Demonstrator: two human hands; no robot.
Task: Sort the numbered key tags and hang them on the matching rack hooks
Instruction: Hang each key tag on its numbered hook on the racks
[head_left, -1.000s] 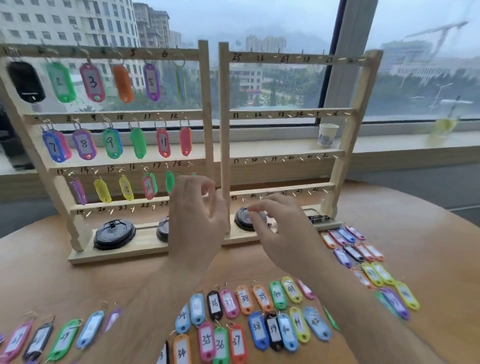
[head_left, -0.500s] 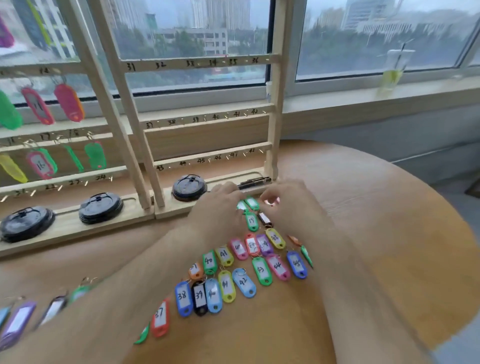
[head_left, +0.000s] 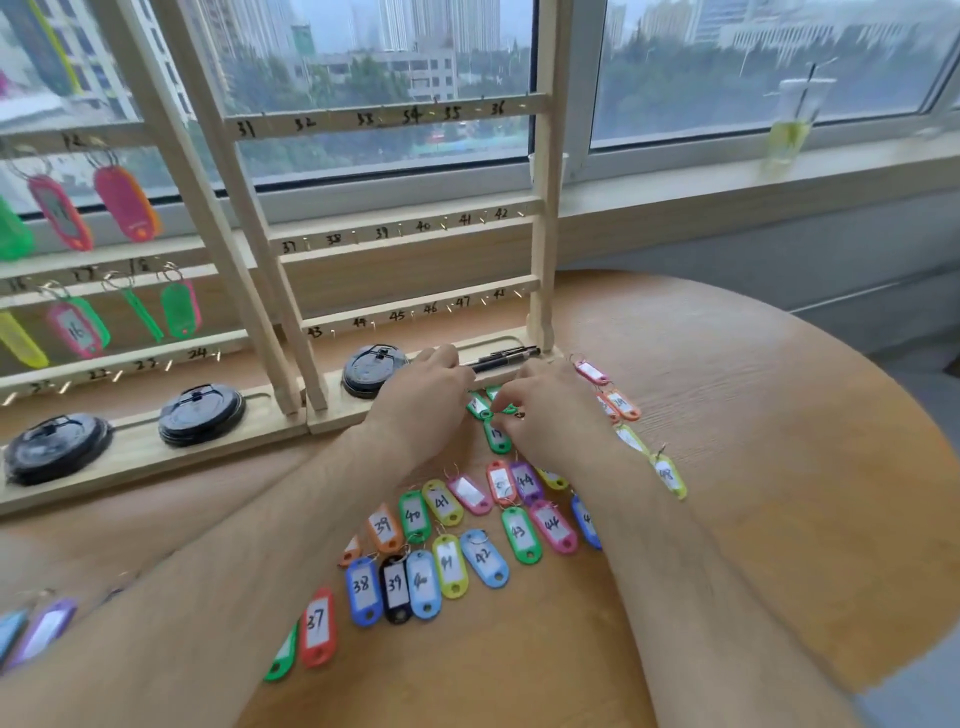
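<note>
a: status on the hanging?

b: partial. on the rack (head_left: 410, 235), the panel well left of the grip has tags on its upper rails, while its bottom rail, inked up to 24, shows bare hooks. the panel just beyond the grip, 31 to the high forties, is bare throughout. i judge it well under half done.

a: the grip itself?

b: right hand (head_left: 553, 415) is curled, with thumb and forefinger pinched on what looks like the ring end of a green key tag (head_left: 497, 439). the tag lies flat on the table (head_left: 753, 467), its number unreadable. left hand (head_left: 421, 400) sits just left of the grip with its fingertips hidden, so i cannot tell whether it holds anything.

a: around the grip?

b: nearer the person are loose rows in number order, from the red 37 tag (head_left: 317, 623) up to the pink 44 tag (head_left: 553, 525). right of the grip is an orange tag (head_left: 622, 405), and farther out the yellow 48 tag (head_left: 669, 475). just beyond are pens (head_left: 506, 358) in the base groove, with a black lid (head_left: 371, 369) to their left.

a: materials?

b: the tags are glossy coloured plastic — rounded oblongs with white handwritten inserts and thin wire rings. the rack is pale bare wood with small metal hooks. the table has a matte wood grain.
</note>
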